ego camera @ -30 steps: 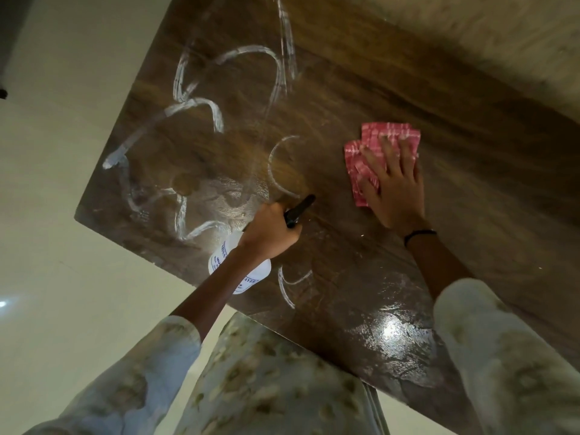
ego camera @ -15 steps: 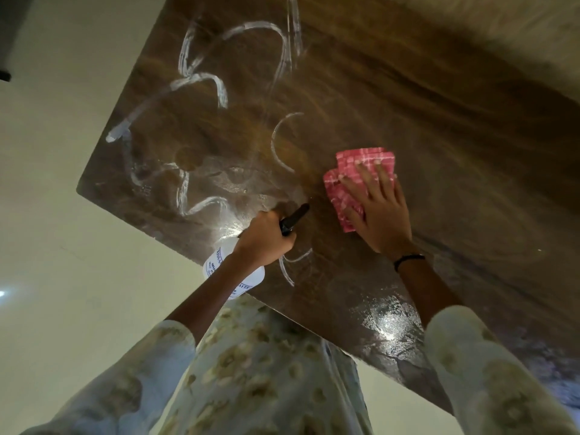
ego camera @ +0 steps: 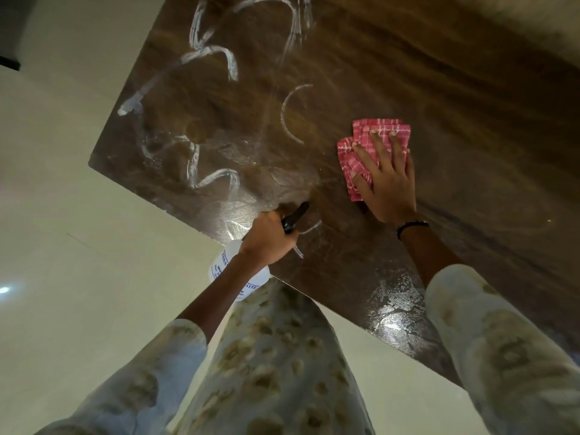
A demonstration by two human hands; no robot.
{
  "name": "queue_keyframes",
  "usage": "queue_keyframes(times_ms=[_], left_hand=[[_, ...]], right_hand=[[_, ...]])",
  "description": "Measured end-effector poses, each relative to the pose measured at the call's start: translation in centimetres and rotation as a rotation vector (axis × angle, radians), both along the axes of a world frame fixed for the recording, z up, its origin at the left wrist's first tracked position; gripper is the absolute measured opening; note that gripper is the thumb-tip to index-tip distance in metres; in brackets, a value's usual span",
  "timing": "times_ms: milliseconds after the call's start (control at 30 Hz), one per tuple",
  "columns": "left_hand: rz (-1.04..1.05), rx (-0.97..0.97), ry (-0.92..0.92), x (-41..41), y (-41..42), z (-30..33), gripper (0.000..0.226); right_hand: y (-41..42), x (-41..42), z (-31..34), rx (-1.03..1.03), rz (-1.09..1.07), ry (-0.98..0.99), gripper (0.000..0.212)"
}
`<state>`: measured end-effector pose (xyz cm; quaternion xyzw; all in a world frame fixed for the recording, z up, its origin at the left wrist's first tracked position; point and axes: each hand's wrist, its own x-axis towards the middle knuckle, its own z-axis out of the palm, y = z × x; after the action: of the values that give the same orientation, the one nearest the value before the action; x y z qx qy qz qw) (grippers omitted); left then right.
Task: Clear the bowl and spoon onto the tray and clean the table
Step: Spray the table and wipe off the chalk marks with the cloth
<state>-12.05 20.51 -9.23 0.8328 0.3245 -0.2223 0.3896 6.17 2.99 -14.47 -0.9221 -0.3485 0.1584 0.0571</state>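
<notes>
A dark brown wooden table (ego camera: 455, 98) fills the upper right, smeared with white streaks (ego camera: 216, 58) on its left half. My right hand (ego camera: 387, 180) lies flat with straight fingers on a folded red checked cloth (ego camera: 350, 158), pressing it to the tabletop. My left hand (ego camera: 268, 238) grips a white spray bottle (ego camera: 224, 268) with a black nozzle at the table's near edge; the bottle body hangs below my wrist. No bowl, spoon or tray is in view.
Pale floor (ego camera: 78, 246) lies left of and below the table. The table's near-left corner (ego camera: 92, 163) juts out toward the floor. A wet, shiny patch (ego camera: 395, 309) sits on the table near my right sleeve. A dark object (ego camera: 9, 32) stands at the top left edge.
My right hand has slid the red cloth across the table toward me and to the left, then a little back. My left hand has kept its hold on the spray bottle.
</notes>
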Motion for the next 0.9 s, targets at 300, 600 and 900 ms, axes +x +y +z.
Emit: queue_keyframes(times_ms=[300,600,900], left_hand=[[0.066,-0.007,-0.051,-0.8,1.2,0.4,0.013],[0.079,0.017,-0.100,-2.2,1.0,1.0,0.015],[0.093,-0.006,-0.115,-4.5,0.3,0.2,0.018]], right_hand=[[4.2,-2.5,0.1,0.025,0.024,0.024,0.060],[1.1,-9.7,0.1,0.080,0.478,0.004,0.051],[2.4,-5.0,0.0,0.025,0.079,0.025,0.056]])
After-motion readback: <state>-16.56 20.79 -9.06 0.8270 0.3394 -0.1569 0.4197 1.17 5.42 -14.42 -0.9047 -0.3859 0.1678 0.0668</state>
